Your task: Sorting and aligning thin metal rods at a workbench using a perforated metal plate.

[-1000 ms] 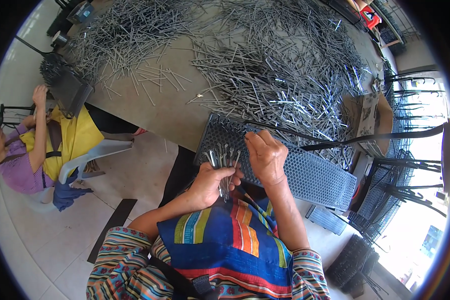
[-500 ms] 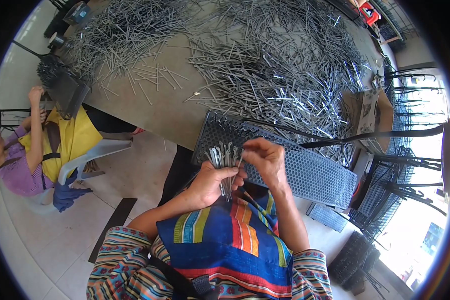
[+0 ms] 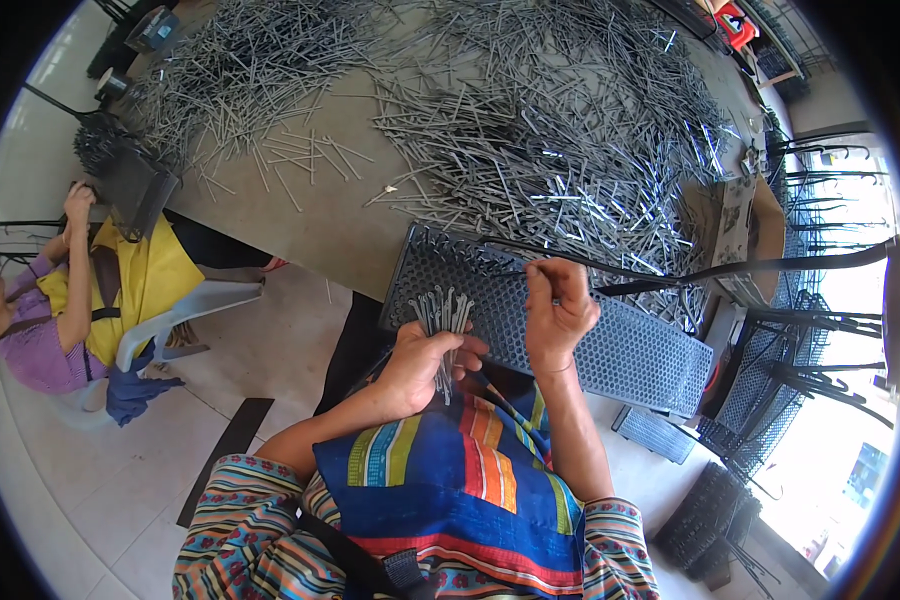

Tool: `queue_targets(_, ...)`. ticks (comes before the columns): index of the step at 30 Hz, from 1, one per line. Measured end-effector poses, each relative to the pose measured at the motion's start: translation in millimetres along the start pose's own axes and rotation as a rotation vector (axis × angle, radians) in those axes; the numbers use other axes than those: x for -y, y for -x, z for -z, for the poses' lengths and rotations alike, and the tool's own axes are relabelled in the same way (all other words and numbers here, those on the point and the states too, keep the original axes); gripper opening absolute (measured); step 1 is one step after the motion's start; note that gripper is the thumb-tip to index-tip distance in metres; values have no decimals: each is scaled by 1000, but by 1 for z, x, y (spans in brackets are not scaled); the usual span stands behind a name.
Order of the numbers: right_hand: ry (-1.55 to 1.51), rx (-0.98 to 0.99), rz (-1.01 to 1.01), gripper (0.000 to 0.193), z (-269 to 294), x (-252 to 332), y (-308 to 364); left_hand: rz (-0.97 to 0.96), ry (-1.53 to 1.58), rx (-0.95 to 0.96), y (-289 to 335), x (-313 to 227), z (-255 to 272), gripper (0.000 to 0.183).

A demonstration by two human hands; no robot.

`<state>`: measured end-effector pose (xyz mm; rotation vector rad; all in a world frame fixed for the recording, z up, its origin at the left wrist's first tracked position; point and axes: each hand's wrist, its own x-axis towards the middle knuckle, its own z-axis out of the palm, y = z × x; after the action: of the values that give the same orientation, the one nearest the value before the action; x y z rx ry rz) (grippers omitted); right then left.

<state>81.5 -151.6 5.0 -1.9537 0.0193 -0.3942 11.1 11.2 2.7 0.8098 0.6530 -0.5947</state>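
At the far left I observe a co-worker [image 3: 45,350] in a purple top and yellow apron, seated on a pale chair [image 3: 188,310], both arms raised to a dark stand [image 3: 135,195] at the surface's corner. A dark strip [image 3: 225,460] lies on the floor nearer the person. The surface [image 3: 270,215] carries a left pile [image 3: 260,80] of thin grey metal rods, a few lying loose at its near side. In front of the person, the left hand [image 3: 417,370] is closed around a bundle [image 3: 442,312] of rods, looped ends upward, above the striped apron [image 3: 470,460]. Just beyond the bundle, at the surface's near edge, a perforated tray [image 3: 630,345] slants down to the right, with dark hooked pieces at its upper left end. The right hand [image 3: 562,320] is over the tray, fingers curled toward the thumb; I cannot tell whether it grips a rod. The larger right pile [image 3: 560,150] covers the surface behind. Farther right stand an open cardboard box [image 3: 767,235] and dark mesh frames [image 3: 805,330].
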Motion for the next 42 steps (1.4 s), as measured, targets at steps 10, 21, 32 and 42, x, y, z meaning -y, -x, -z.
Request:
queue_targets(10, 474, 236, 394, 15, -6, 10, -6, 5, 20, -23, 1, -4, -1, 11)
queue_targets(21, 110, 543, -64, 22, 15, 13, 16, 62, 177, 169, -1, -4, 3, 13)
queue_targets(32, -460, -79, -288, 7, 24, -4, 12, 70, 59, -17, 3, -4, -6, 16)
queue_targets(42, 278, 92, 249, 9, 2, 2, -4, 10, -20, -16, 2, -4, -9, 13)
